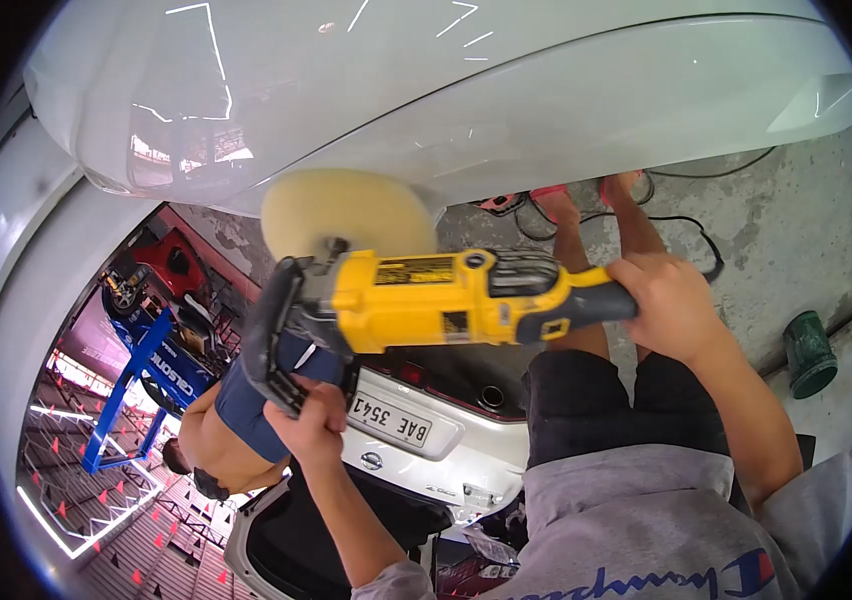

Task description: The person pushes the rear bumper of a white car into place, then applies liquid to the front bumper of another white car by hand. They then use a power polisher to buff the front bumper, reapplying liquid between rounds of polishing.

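A yellow polisher [446,300] with a cream foam pad [346,212] is held against the glossy white car panel [546,110]. My left hand [314,420] grips the black loop handle [268,335] at the tool's front. At the back end, my right hand [668,305] is closed around the dark rear grip. The pad's edge touches the panel's lower curve. My grey sweatshirt [636,530], dark shorts and legs fill the lower right.
A green can [808,352] stands on the concrete floor at the right, with black cables [681,220] by my feet. Another white car's rear with a number plate [394,420] shows behind the tool. Another person in blue shorts [231,425] is at the left, by a blue lift [136,385].
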{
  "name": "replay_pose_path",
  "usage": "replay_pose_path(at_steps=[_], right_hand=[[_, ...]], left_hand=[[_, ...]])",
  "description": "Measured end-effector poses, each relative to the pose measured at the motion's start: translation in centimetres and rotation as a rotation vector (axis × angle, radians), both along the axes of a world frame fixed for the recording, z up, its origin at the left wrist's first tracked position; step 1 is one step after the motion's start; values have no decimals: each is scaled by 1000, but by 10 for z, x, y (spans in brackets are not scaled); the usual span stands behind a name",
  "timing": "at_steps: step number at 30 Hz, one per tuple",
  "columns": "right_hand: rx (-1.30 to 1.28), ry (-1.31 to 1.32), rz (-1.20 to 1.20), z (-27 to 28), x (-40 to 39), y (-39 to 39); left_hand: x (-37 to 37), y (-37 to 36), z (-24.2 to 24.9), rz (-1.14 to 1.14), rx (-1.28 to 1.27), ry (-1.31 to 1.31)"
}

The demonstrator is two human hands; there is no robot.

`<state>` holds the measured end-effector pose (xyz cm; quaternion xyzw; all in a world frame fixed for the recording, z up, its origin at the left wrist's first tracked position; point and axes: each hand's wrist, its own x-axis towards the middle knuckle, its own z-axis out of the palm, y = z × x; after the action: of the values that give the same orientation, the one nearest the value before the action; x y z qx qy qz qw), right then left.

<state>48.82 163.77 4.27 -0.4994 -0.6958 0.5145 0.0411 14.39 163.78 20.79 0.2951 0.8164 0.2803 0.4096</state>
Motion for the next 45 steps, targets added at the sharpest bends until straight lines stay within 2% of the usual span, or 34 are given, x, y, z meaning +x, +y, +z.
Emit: replay_pose_path(at_steps=[5,11,13,15,17,19,21,24,25,27,29,31,34,35,36,39,41,43,44,45], right_hand=[[37,14,26,-9,-20,15],[65,-68,45,-17,30,-9],[-1,-148,91,-17,53,-16],[-45,-165,100,-16,77,-29],[-92,-189,109,-8,85,-30],[-236,-140,72,5,90,-27],[-319,-116,79,9,89,-22],[-476,-26,187,5,71,-1],[-471,-23,187,-1,63,1],[-358,-45,205,-8,45,7],[-351,-32,187,-6,33,13],[-456,26,138,-9,26,10],[-677,36,-27,-28,37,-11],[-793,10,-116,-32,38,-15],[-714,172,-205,-30,34,-16],[-714,301,-83,-15,16,-1],[-799,251,16,-4,4,25],[-781,114,342,15,-11,52],[-629,262,227,14,-18,41],[-621,262,225,19,-24,37]], left_hand=[[-15,-6,-7,44,62,-49],[12,-59,-32,64,0,-192],[34,-71,-37,62,-100,-242],[58,-79,-41,159,-253,-216],[65,-94,-52,41,-215,-242],[71,-95,-51,50,-305,-231],[73,-91,-50,-45,-326,-215],[61,-84,-46,-54,-296,-240],[57,-80,-45,-55,-291,-236],[48,-71,-38,81,-246,-218],[29,-68,-31,7,-211,-271],[24,-63,-24,-69,-239,-217],[41,-66,-24,-150,-416,-97],[51,-65,-27,-255,-384,-106],[57,-67,-30,-382,-376,-97],[84,-57,-29,-470,-351,-194],[86,-50,-25,-459,-341,-246],[85,-41,-22,-450,-322,-292],[81,-37,-19,-479,-331,-285],[76,-32,-16,-512,-336,-279]])
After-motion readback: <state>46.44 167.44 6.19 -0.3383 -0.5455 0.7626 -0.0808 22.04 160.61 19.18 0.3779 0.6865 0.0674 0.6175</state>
